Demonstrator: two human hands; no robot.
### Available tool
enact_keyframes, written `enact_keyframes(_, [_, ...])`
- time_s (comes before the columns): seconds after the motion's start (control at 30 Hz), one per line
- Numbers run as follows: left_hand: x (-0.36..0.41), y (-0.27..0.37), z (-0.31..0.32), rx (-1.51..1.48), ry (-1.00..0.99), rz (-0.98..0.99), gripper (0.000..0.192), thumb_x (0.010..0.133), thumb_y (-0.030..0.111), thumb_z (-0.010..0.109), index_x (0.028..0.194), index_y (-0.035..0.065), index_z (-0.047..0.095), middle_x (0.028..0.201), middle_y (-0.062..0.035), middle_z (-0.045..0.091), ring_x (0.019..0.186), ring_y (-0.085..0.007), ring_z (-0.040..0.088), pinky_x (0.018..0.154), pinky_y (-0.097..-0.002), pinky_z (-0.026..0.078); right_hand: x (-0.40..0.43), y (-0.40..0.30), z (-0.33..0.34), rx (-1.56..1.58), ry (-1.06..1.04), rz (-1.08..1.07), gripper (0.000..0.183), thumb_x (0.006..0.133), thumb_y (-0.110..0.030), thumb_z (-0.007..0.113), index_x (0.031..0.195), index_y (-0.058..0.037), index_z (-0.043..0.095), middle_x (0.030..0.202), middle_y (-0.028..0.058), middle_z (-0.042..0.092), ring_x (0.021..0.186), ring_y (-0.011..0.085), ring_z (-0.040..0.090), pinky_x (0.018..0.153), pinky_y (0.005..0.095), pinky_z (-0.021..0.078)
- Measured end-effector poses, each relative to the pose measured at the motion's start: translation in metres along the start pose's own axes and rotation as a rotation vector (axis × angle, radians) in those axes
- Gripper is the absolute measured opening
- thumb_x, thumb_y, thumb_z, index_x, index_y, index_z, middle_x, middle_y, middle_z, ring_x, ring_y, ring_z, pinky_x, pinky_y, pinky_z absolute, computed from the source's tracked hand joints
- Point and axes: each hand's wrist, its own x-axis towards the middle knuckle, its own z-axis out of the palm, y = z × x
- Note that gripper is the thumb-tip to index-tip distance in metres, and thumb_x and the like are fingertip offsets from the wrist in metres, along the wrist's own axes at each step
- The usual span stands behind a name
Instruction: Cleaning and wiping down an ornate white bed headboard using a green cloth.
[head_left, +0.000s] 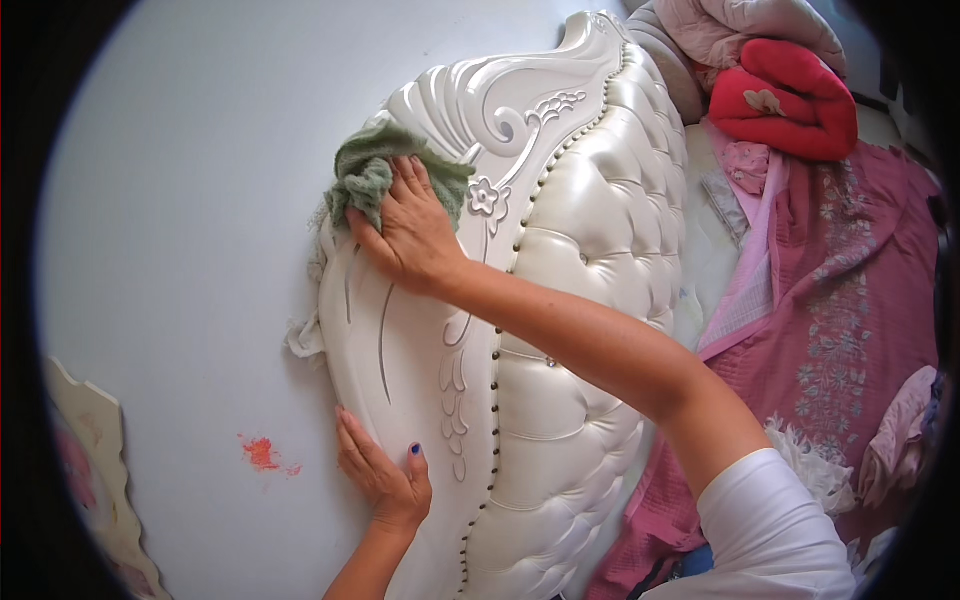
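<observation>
A carved white headboard (420, 352) with a tufted, pearly padded panel (555, 420) stands against a pale wall. My right hand (409, 232) presses a crumpled green cloth (375, 165) onto the carved top rail, just below the shell-shaped crest (442, 105). Its fingers are spread over the cloth, which hangs over the outer edge. Lower down the same edge rests my left hand (382, 472), thumb apart on the front face and fingers along the rim; it holds no cloth. Beside the right hand is a raised flower carving (484, 196).
Pink bedding (825, 300) covers the bed on the right, with a red cushion (784, 101) and a pale quilt (750, 30) above. White fabric (307, 337) pokes out behind the headboard. The wall (195, 225) bears a red smear (262, 454); a wavy-edged frame (105, 442) is at left.
</observation>
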Motion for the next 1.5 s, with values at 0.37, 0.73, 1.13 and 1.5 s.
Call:
enact_keyframes(0.37, [0.0, -0.001, -0.002, -0.014, -0.004, -0.003, 0.082, 0.089, 0.034, 0.046, 0.143, -0.0156, 0.011, 0.146, -0.0349, 0.019, 0.131, -0.0472, 0.027, 0.108, -0.0513, 0.022, -0.019, 0.037, -0.03, -0.243, -0.012, 0.184, 0.051, 0.092, -0.046, 0.046, 0.129, -0.0127, 0.054, 0.14, 0.0284, 0.037, 0.136, 0.0498, 0.02, 0.116, 0.0512, 0.0081])
enact_keyframes(0.73, [0.003, 0.003, 0.001, -0.04, 0.0, 0.02, 0.082, 0.089, 0.035, 0.046, 0.143, -0.0158, 0.011, 0.146, -0.0348, 0.02, 0.131, -0.0475, 0.027, 0.107, -0.0517, 0.022, 0.054, 0.08, -0.04, -0.245, 0.061, 0.224, 0.059, 0.093, -0.053, 0.039, 0.13, -0.0094, 0.054, 0.143, 0.0214, 0.038, 0.138, 0.0467, 0.022, 0.114, 0.0531, 0.0149])
enact_keyframes(1.13, [0.003, 0.008, 0.001, -0.055, -0.014, 0.016, 0.08, 0.088, 0.03, 0.048, 0.144, -0.014, 0.011, 0.146, -0.033, 0.02, 0.133, -0.0455, 0.025, 0.111, -0.0496, 0.019, 0.066, 0.091, -0.04, -0.302, 0.116, 0.237, 0.045, 0.093, -0.047, 0.045, 0.122, -0.0162, 0.061, 0.137, 0.0187, 0.044, 0.135, 0.0475, 0.023, 0.112, 0.058, 0.0127])
enact_keyframes(1.5, [0.001, 0.002, 0.0, -0.028, -0.039, -0.003, 0.085, 0.088, 0.035, 0.049, 0.143, -0.0155, 0.009, 0.146, -0.0354, 0.018, 0.132, -0.0475, 0.026, 0.107, -0.0515, 0.022, 0.03, 0.081, -0.042, -0.176, -0.069, 0.033, 0.069, 0.088, -0.061, 0.042, 0.138, -0.0142, 0.044, 0.147, 0.0215, 0.034, 0.14, 0.0478, 0.014, 0.115, 0.0574, 0.0061])
